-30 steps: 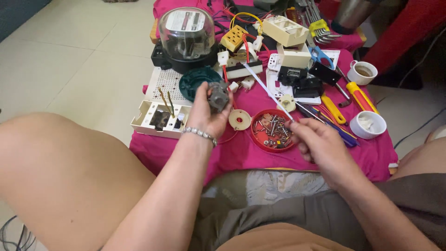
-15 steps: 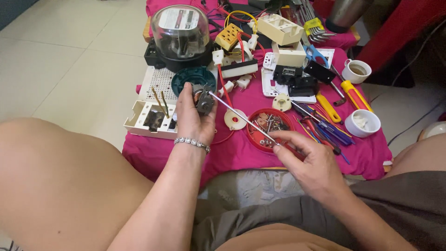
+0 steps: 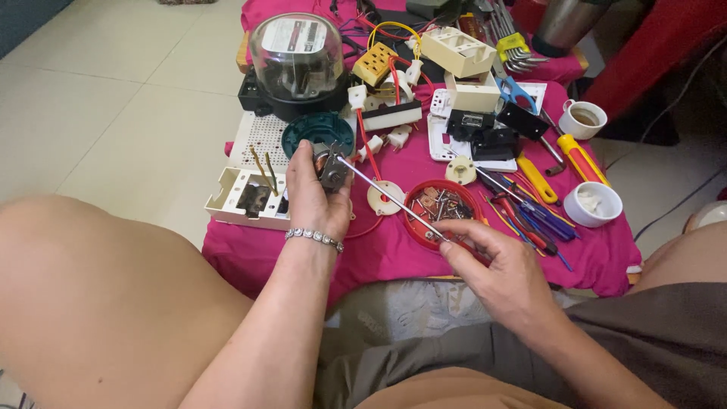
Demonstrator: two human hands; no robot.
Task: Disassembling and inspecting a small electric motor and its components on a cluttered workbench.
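While the left hand is gripping a small grey metal motor part, the right hand is pinching a thin silver screwdriver shaft, slanting up-left onto that part.

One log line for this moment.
left hand: holds small metal part | right hand: holds screwdriver, tip at part | red lid underneath
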